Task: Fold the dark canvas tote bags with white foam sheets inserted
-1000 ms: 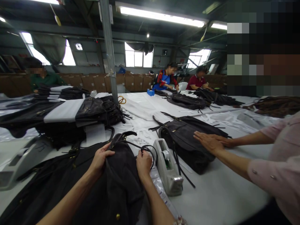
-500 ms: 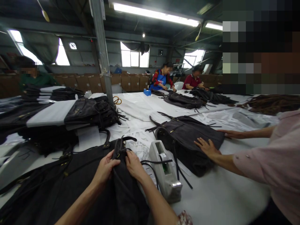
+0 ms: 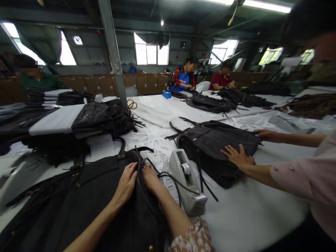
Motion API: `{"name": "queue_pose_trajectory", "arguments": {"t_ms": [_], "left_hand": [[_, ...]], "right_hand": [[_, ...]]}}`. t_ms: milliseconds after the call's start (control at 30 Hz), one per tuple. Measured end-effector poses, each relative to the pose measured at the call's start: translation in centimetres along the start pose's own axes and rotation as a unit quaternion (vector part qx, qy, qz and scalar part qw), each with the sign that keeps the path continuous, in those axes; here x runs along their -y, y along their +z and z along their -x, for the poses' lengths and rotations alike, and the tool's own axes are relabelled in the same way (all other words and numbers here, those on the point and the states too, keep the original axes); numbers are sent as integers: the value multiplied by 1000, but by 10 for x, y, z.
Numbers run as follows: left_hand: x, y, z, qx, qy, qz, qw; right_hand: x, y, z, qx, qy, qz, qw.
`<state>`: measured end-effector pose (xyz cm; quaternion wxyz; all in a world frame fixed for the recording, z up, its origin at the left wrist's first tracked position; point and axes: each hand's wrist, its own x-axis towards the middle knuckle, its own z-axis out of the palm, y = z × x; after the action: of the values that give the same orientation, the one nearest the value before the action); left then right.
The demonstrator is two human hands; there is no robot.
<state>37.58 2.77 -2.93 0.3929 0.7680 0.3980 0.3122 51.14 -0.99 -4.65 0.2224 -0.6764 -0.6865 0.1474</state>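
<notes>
A large black handbag [image 3: 105, 196] with handles and brass fittings lies on the table in front of me. My left hand [image 3: 127, 182] is closed on the bag's edge near its upper right corner, fingertips by a brass ring. Close beside it, my right hand [image 3: 150, 177] grips the same edge from the other side; its fingertips are partly hidden. Thin black straps [image 3: 168, 175] trail from this corner to the right. They cross a grey tape dispenser [image 3: 193, 206] standing just right of my right forearm.
A co-worker's hands [image 3: 237, 157] rest on another black bag [image 3: 220, 140] at the right. Stacked black bags [image 3: 105, 119] with white wrapping stand at the left beside a metal post [image 3: 115, 63]. Paper scraps [image 3: 157, 154] litter the white table [image 3: 252, 206]. More people work at the back.
My hands have shifted slightly at the bag's corner, and the right sleeve shows more. The co-worker's far hand has moved along the other bag's edge. The camera view has shifted a little.
</notes>
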Motion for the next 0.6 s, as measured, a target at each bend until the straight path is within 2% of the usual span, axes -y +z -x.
{"name": "queue_pose_trajectory", "arguments": {"t_ms": [100, 200, 300, 400, 500, 600], "left_hand": [[16, 10, -2, 66, 46, -148, 986], [27, 21, -7, 106, 50, -213, 970], [31, 29, -10, 116, 37, -247, 961], [28, 32, -8, 131, 32, -285, 949], [22, 33, -4, 135, 42, -323, 936], [15, 35, 1, 128, 49, -360, 923]], "right_hand": [[10, -13, 40, 41, -44, -53, 997], [22, -28, 84, 66, -46, -218, 973], [32, -42, 127, 87, 47, -346, 933], [41, -50, 161, 61, 119, -382, 915], [47, -56, 178, 35, 98, -379, 920], [52, -58, 176, 20, 94, -353, 931]]}}
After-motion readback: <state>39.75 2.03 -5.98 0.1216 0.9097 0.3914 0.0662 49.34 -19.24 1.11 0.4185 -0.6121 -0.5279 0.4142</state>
